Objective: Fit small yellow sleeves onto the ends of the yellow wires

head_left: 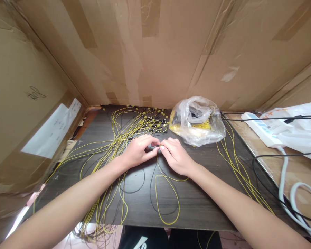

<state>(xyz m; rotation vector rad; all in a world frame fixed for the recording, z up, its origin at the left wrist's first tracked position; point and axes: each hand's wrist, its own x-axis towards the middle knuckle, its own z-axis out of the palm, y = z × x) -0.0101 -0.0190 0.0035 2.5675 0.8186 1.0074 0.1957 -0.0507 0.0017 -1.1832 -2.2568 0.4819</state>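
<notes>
My left hand point(141, 149) and my right hand point(176, 155) meet above the middle of the dark table point(197, 207). Both are closed, thumb against fingers, pinching a small part at the end of a thin yellow cable point(178, 204). The fingertips hide most of that part, so its shape cannot be made out. From the pinch the cable drops to the tabletop and curls into a loop, with a thin dark line curving beside it. Left of my hands lies a bundle of yellow cables point(114, 145), whose black ends with small yellow pieces point(155, 121) cluster behind my left hand.
A clear plastic bag point(199, 122) with yellow pieces stands behind my right hand. More yellow cables point(238, 169) run down the table's right side. A white power strip point(261, 129), its white cord point(283, 173) and black cords lie farther right. Cardboard walls point(171, 62) enclose the table.
</notes>
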